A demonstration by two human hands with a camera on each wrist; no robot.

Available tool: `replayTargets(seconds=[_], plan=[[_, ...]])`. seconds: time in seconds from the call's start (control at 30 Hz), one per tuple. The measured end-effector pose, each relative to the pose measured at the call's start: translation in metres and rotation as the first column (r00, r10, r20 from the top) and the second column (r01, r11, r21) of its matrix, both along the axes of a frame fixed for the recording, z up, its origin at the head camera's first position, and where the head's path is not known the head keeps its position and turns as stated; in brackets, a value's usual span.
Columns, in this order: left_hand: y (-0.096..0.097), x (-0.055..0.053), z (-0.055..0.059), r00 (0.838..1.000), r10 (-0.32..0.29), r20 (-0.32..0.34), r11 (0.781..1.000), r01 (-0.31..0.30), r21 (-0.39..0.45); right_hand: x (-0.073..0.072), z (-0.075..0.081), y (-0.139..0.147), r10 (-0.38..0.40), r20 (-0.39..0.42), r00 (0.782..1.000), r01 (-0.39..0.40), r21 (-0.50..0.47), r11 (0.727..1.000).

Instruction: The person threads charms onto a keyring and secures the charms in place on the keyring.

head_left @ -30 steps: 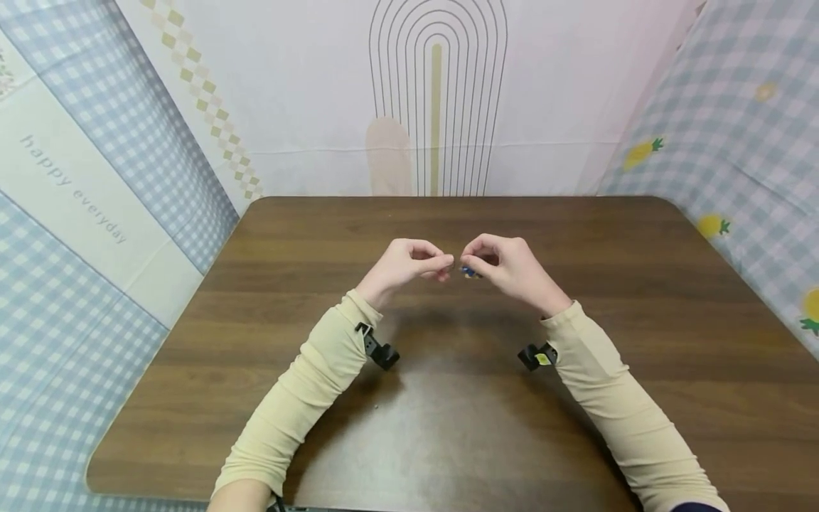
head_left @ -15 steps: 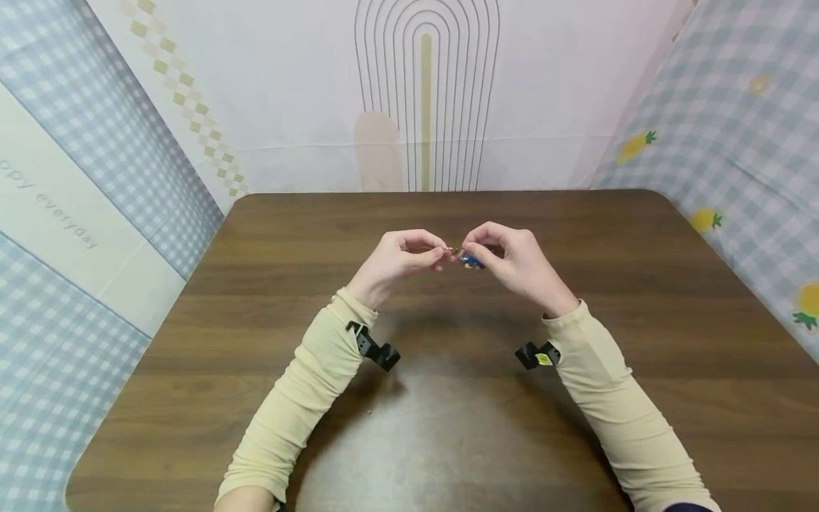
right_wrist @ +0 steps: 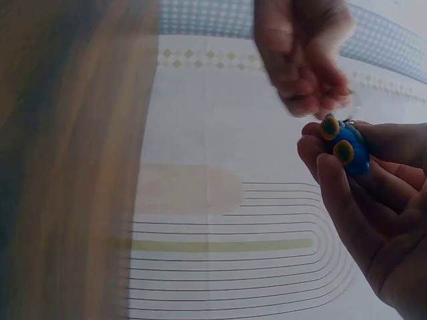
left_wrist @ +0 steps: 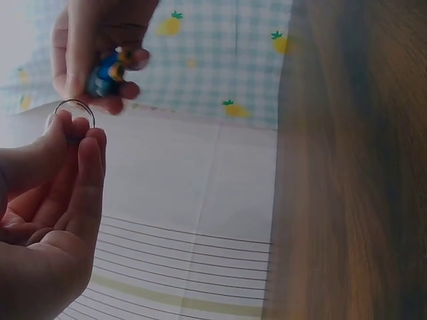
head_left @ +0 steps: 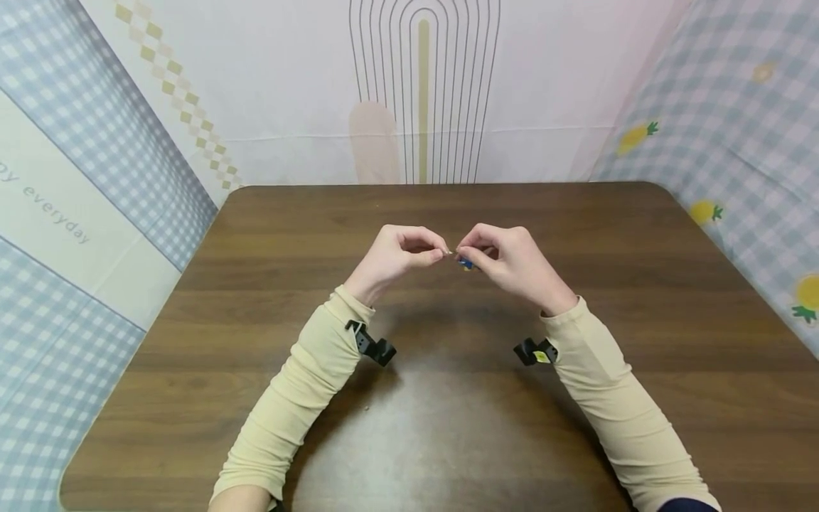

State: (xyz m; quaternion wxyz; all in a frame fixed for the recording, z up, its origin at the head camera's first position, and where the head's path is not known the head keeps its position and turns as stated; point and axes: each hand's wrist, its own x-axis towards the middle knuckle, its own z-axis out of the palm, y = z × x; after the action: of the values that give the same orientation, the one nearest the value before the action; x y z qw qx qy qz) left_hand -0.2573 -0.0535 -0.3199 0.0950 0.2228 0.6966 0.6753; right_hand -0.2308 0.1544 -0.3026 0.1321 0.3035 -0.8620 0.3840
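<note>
In the head view both hands meet in mid-air above the table. My left hand [head_left: 402,256] pinches a thin metal ring [left_wrist: 74,101] between thumb and fingertips; the ring stands up out of the fingers in the left wrist view. My right hand [head_left: 508,262] holds a small blue charm [right_wrist: 357,159] with orange-rimmed green round spots, thumb on one side and fingers on the other. Fingertips of the two hands nearly touch. Whether the ring and the charm are linked is hard to tell, as fingers and blur hide the space between them.
The brown wooden table [head_left: 448,427] spreads beneath both forearms. A tiny speck [head_left: 367,408] lies on it near the left forearm. A white patterned cloth [head_left: 288,92] hangs behind the far edge, and checked cloth [head_left: 723,142] hangs at the right.
Since a second ago the hands have come closer together, and a thin shiny piece has come into sight between the fingertips. The head view has shifted slightly.
</note>
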Motion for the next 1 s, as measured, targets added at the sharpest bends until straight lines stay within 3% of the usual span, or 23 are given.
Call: replayTargets(seconds=[0.47,0.63,0.83,1.0], plan=[[0.0041,0.0006,-0.0007,0.989,0.003,-0.149,0.994,-0.019,-0.108,0.0048,0.0049,0.0024,-0.022,-0.093,0.995,0.036,0.154,0.987],[0.0045,0.0020,-0.0004,0.982,0.008,-0.189,0.992,-0.032,-0.123,0.0050,0.0021,-0.0001,-0.063,-0.149,0.987,0.095,0.219,0.971],[0.0051,0.0038,0.0000,0.969,0.005,-0.247,0.981,-0.052,-0.185,0.0073,0.0038,-0.0011,-0.098,-0.132,0.986,0.126,0.231,0.965],[0.0065,0.0045,0.0001,0.968,0.012,-0.249,0.974,-0.068,-0.216,0.0071,0.0023,-0.0021,-0.124,-0.146,0.982,0.158,0.253,0.954]])
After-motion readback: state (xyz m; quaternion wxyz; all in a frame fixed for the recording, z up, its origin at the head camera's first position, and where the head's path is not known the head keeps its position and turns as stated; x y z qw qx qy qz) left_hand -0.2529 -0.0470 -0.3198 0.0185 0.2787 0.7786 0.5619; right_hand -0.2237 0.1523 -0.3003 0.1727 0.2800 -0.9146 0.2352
